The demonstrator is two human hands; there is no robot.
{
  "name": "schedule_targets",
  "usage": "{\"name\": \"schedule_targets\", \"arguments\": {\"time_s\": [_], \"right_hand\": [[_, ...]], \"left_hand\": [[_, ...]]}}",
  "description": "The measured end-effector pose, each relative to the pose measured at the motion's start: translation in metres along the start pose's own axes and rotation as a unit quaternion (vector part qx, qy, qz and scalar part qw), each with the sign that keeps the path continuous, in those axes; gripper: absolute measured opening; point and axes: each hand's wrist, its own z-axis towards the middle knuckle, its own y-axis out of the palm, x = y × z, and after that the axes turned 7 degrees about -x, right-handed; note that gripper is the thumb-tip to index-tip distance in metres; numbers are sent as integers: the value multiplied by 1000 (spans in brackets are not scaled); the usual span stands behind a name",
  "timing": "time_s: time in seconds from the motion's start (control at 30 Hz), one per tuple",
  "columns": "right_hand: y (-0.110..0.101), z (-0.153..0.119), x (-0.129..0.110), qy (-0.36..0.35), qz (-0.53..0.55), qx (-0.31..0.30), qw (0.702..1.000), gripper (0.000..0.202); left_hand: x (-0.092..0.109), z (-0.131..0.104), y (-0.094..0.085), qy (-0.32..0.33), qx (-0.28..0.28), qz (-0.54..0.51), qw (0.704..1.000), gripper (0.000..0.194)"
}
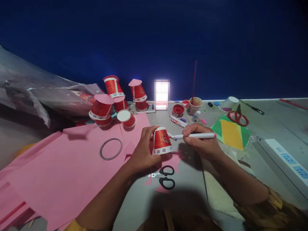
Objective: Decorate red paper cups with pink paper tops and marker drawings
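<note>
A red paper cup (161, 140) with a gold pattern and a white, blue-flowered rim stands mouth down in my left hand (146, 148), its fingers wrapped round the left side. My right hand (202, 141) pinches a white marker (198, 136) with a pink end, held almost level. The marker's tip points left, close to the cup's right side; whether it touches is too small to tell. Below the cup, black-handled scissors (167, 177) lie on the table, their blades partly over pink paper scraps.
Pink sheets (69, 170) with a grey ring (111, 149) spread leftward. Decorated red cups (102, 109) stand behind. A lit screen (162, 94), a paint jar (178, 110) and a cup with a stick (194, 106) stand at the back. Red-handled scissors (238, 118) and a power strip (286, 158) lie right.
</note>
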Motion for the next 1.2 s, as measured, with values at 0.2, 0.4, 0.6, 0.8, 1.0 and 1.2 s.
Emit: {"name": "schedule_targets", "arguments": {"time_s": [0.2,0.4,0.6,0.8,1.0,1.2], "right_hand": [[3,13,4,50,147,70,985,48],[4,14,15,53,117,99,987,45],[2,5,25,4,-77,15,997,64],[-7,9,32,-54,-198,-101,974,103],[-9,9,37,-91,-248,-125,956,102],[-2,9,41,-122,-280,-144,941,105]], "left_hand": [[-3,1,1,-9,5,-45,999,88],[-10,4,-4,6,16,-61,998,92],[-6,3,-2,-15,-4,-171,985,94],[-4,4,1,-30,-57,-230,971,96],[-7,0,-5,-38,-83,-217,972,100],[-10,-1,-3,-58,-40,-85,994,91]]}}
